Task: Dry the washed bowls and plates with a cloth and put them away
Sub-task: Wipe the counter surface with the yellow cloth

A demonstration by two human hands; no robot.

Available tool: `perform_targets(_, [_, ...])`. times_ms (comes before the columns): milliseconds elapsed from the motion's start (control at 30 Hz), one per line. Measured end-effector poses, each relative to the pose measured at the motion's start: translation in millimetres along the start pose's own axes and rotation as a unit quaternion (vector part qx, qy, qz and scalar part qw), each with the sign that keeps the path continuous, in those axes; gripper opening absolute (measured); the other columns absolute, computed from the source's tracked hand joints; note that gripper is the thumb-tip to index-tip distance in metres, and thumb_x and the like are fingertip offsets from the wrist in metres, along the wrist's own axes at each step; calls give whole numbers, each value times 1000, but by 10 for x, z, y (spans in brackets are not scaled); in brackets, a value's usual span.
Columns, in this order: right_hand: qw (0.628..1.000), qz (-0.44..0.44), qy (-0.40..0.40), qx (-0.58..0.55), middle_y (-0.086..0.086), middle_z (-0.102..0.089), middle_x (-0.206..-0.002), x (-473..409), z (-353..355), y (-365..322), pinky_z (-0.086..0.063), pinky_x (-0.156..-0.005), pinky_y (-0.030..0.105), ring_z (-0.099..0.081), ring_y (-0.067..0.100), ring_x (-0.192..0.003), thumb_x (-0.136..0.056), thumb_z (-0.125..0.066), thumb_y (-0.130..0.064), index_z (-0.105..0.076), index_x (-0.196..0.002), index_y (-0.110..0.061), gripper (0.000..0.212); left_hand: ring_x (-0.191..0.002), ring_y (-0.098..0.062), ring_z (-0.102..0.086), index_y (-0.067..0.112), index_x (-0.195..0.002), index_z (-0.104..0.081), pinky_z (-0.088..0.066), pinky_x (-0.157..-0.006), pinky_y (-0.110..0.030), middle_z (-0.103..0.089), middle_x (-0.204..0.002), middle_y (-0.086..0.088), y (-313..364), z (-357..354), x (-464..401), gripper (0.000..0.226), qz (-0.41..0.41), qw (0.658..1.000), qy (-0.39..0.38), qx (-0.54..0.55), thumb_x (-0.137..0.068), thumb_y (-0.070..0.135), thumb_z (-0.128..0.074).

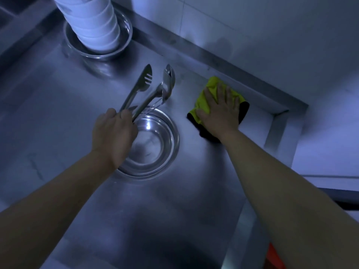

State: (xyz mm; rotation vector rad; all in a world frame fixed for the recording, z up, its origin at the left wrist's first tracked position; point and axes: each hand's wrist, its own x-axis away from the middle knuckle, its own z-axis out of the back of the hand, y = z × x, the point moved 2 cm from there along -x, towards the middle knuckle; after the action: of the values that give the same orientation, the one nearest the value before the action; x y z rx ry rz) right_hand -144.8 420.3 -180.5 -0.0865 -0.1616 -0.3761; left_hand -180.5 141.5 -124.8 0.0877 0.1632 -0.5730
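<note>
A steel bowl (153, 148) sits upright on the steel counter (58, 117). Just above its near-left rim, my left hand (113, 131) grips metal tongs (149, 90) by their handle end, with the two tips pointing away toward the wall. To the right, a yellow and black cloth (206, 98) lies on the counter, and my right hand (220, 111) presses flat on it with fingers spread. At the back left, a tall stack of white bowls (93, 24) stands inside another steel bowl (124, 33).
A raised steel rim (223, 61) runs along the back and right of the counter, against a white tiled wall (252, 20). A red object (274, 257) shows at the lower right edge.
</note>
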Motion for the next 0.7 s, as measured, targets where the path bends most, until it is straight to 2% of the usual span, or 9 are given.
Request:
perform_targets(200, [995,-102,5,4,6,0,-161,890,-48,289,-1,-116,52,-2,31,-147,-92,-38,-61,-16,-151,-34,69,-57,-37,-59,0,-59,-50,-44,-49,-36,-57,-54,-24,212,111,119,14,-53,998,20,37,-61,-3,-64])
perform_targets(267, [993,-119,7,11,7,-1,-161,1251,-86,248,-2,-115,51,-3,32,-146,-92,-38,-60,-17,-151,-33,69,-53,-36,-58,1,-57,-50,-44,-47,-36,-56,-52,-23,281,121,165,19,-86,995,4,44,-60,-5,-68])
perform_targets(467, [988,-149,-17,-19,10,-8,-160,2284,-197,-244,-3,-115,52,-6,34,-147,-86,-43,-58,-26,-150,-30,72,-50,-34,-55,-1,-59,-53,-41,-44,-34,-53,-49,-21,522,171,382,21,-167,983,-23,66,-60,-5,-73])
perform_targets(567, [987,-157,-29,-31,11,-15,-159,2763,-255,-518,-6,-115,54,-12,37,-145,-82,-45,-58,-31,-148,-29,74,-48,-30,-54,0,-58,-57,-39,-44,-29,-53,-49,-16,674,209,533,28,-231,972,-27,38,-50,-2,-83])
perform_targets(700, [984,-171,-36,-31,15,-24,-156,3285,-323,-796,-15,-110,56,-22,39,-142,-79,-45,-60,-37,-146,-27,75,-52,-28,-53,7,-56,-56,-35,-47,-28,-52,-54,-12,853,132,733,23,-299,954,-32,2,-52,-6,-75])
